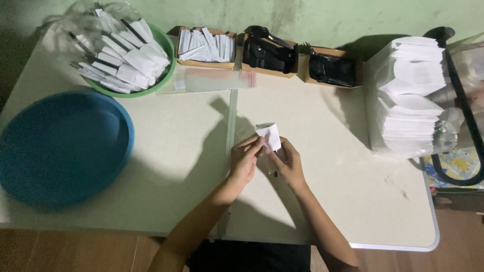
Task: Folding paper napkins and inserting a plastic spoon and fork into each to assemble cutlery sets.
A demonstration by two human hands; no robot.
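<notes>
a pale green wall stands behind the cream bench (166, 166), and i see a seam running down the middle of the bench top. both hands work near the centre, just right of this seam. my left hand (245, 160) and right hand (287, 162) meet on a small white paper packet (268, 135); the grip of each one is pinching its lower part with the fingertips, so the packet stands up above the bench, tilted a little.

on the left side a big blue basin (60, 146) lies close to the left edge of the bench. behind it a green bowl (166, 50) is full of wrapped packets with dark ends. along the back edge, near the wall, stand three small cardboard boxes: one with white paper pieces (206, 46), one with black plastic cutlery (267, 53), one more with black forks (331, 68). a clear plastic bag (212, 80) lies flat in front of them. at the right side a tall stack of white napkins (408, 95) stands near the right edge, and a black curved frame (461, 106) is just beside it.

open room for moving is between the hands and the boxes, and also on the right front part of the bench up to its rounded corner.
</notes>
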